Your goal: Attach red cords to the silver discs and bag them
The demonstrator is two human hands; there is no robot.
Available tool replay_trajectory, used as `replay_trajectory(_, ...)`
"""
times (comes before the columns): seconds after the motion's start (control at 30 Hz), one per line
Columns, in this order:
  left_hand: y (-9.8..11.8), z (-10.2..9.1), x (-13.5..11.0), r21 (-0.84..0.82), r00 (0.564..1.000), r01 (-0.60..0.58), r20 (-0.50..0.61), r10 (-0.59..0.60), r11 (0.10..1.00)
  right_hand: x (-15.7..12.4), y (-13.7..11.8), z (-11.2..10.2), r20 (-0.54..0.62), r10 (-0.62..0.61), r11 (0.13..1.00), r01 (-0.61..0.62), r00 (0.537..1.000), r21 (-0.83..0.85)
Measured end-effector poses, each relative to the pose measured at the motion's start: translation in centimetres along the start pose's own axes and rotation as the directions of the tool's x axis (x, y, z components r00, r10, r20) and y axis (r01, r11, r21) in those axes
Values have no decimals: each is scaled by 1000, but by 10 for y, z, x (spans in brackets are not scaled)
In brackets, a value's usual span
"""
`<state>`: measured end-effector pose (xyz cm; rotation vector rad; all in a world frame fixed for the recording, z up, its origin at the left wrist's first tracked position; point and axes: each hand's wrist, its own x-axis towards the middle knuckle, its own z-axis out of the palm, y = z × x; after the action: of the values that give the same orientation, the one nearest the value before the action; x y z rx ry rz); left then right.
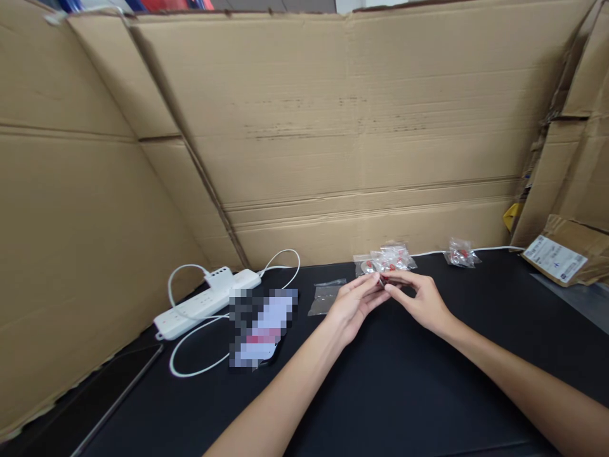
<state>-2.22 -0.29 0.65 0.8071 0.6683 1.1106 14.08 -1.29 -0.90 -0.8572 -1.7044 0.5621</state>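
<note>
My left hand point(354, 304) and my right hand point(421, 298) meet over the black table, fingertips pinched together on one small dark and reddish item point(382, 280). Its kind is too small to make out, and the fingers cover most of it. Just behind the fingers lie several clear plastic bags point(392, 257) with small red pieces inside. Left of my left hand rests a flat clear plastic bag point(328, 297), with nothing visible inside. Another clear bag with red pieces point(462, 252) lies farther right, apart from my right hand.
At the left are a white power strip point(209, 304), a looping white cable point(174, 362) and a blurred-out phone-like object point(264, 330). A torn cardboard package point(566, 251) with a white label sits at the right. Cardboard walls point(356, 127) enclose the black table point(380, 393).
</note>
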Motion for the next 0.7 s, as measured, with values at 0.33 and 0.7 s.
replay_trajectory(0.33, -2, 4, -2, 31, 997, -73, -13, 73, 997, 0, -9, -1, 7, -36, 993, 36, 999, -111)
replay_trajectory(0.7, -4, 7, -2, -14, 991, -104, -85, 102, 994, -1, -16, 0, -100, -87, 973, 63, 991, -222)
